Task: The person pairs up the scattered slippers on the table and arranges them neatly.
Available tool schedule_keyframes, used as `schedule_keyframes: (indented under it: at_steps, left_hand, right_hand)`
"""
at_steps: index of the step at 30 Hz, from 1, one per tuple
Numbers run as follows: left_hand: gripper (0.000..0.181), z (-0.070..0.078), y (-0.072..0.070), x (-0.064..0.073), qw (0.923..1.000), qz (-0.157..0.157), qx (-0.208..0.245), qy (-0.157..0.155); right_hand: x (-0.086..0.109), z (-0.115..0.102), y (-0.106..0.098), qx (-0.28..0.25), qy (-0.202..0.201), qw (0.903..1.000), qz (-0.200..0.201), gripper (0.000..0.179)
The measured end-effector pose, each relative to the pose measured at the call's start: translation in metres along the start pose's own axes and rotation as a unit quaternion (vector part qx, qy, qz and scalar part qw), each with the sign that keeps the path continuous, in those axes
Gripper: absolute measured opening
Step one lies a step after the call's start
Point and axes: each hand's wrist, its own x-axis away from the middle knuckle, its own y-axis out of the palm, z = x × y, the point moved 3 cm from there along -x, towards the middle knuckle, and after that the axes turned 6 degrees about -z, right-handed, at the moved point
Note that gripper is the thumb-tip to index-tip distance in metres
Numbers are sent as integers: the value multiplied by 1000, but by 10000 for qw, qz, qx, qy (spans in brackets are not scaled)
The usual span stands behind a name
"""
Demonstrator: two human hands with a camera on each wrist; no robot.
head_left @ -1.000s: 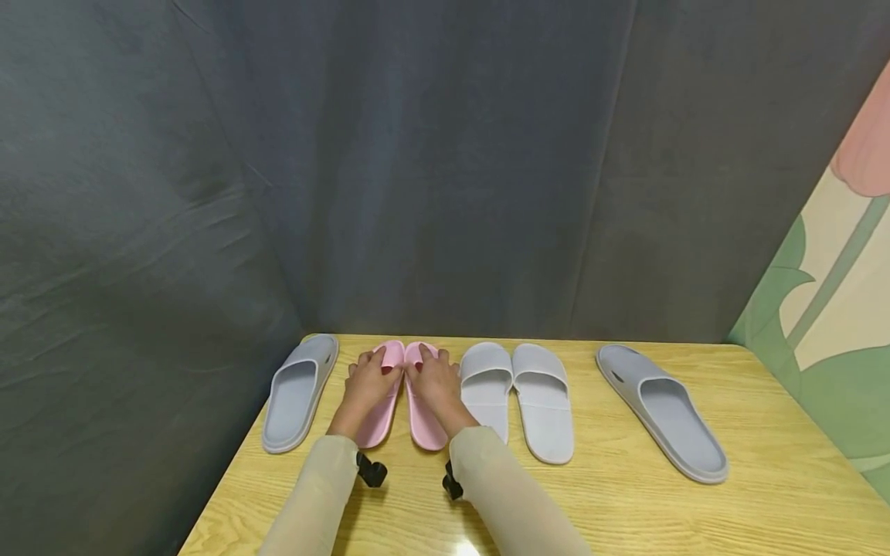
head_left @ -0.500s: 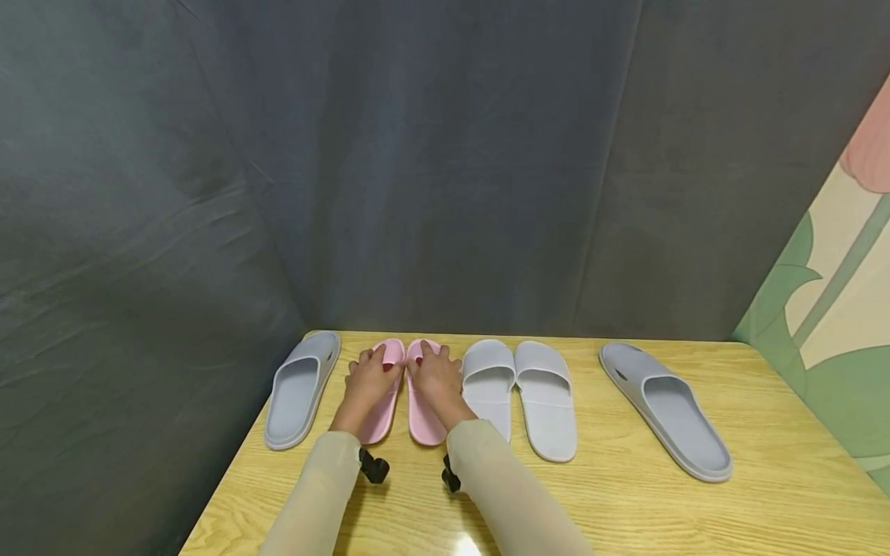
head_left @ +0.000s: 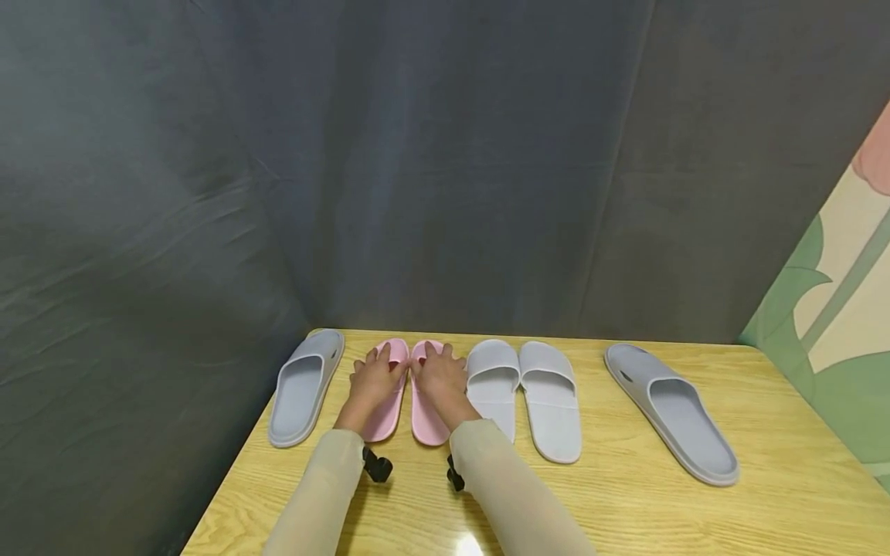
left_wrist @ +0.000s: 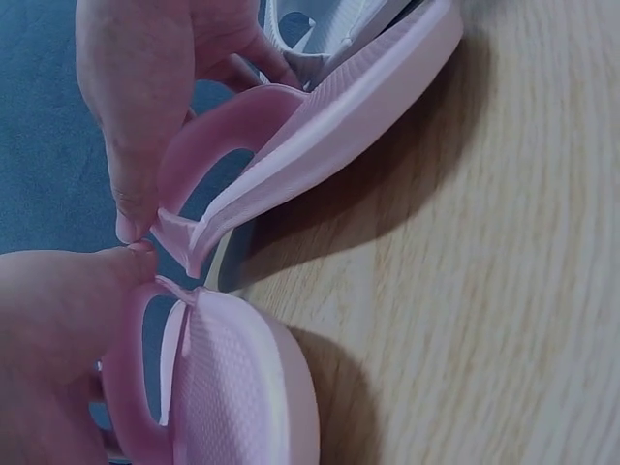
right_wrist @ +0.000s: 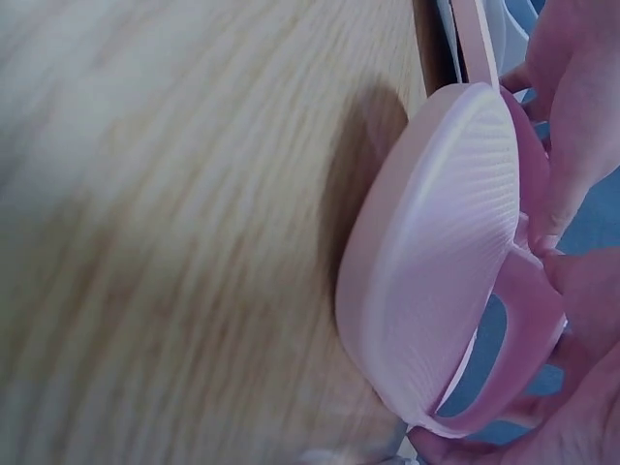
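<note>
Two pink slippers lie side by side at the table's back edge, toes away from me. My left hand (head_left: 373, 380) holds the left pink slipper (head_left: 385, 423) across its strap. Over the strap of the right pink slipper (head_left: 427, 423) is my right hand (head_left: 441, 377), gripping it. In the left wrist view my left thumb and right thumb meet between the two straps, and a shadow falls beside each pink sole. The right wrist view shows the right slipper's sole (right_wrist: 436, 242) from the heel, with my right fingers around its strap. Parts of both straps are hidden by the hands.
A grey slipper (head_left: 297, 401) lies at the far left. To the right of my right hand sits a pale pair, its left slipper (head_left: 495, 401) and right slipper (head_left: 552, 417) touching. Another grey slipper (head_left: 684, 425) lies angled farther right. A dark curtain (head_left: 445, 170) stands behind the wooden table (head_left: 626, 510).
The head view has shifted slightly, so everything appears a little farther right. My hands stay on the pink slippers, with no clear movement of the slippers among themselves.
</note>
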Motion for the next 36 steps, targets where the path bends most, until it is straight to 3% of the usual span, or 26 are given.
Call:
schedule_keyframes:
  at_steps: [8,17,36]
  left_hand:
    - [70,-1,2,2,9982,-386,-408,201]
    - [76,-1,-6,6,9941,-955,-377,360]
    - [69,-2,-2,9,9890,-801,-1109,563]
  right_hand:
    - [-1,-3,6,311,101,9989,-325,57]
    - [1,-6,8,480,63,9973,-555,58]
    - [0,-5,14,997,-60,9949,-121,59]
